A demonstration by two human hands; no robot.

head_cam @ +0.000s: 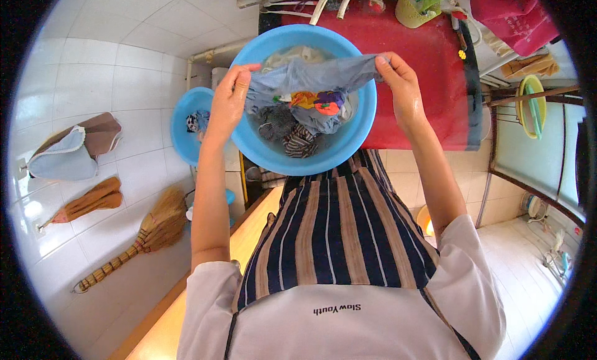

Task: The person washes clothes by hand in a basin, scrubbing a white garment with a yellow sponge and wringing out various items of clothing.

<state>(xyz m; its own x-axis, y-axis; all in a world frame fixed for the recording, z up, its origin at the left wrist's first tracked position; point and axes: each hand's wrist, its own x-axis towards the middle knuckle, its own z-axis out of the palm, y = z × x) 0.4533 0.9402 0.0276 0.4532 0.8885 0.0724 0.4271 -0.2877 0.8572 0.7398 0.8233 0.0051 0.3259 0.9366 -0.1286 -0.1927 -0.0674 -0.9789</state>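
A wet blue-grey garment [322, 73] is stretched between my two hands above a large blue plastic basin [303, 168]. My left hand [233, 87] grips its left end near the rim. At the right, the fingers of my right hand [399, 82] pinch the other end. The lower part of the cloth, with a colourful print [319, 102], hangs down into the basin. Beneath it a striped cloth [301, 140], a dark fine-striped cloth [277, 121] and a pale cloth [298, 55] lie in cloudy water.
A smaller blue basin [179, 126] with a patterned cloth stands at the left. The red tabletop [419, 94] extends right of the large basin. A straw broom [149, 234] and cloths [70, 159] hang on the tiled left wall. At the upper right hangs a magenta cloth [517, 19].
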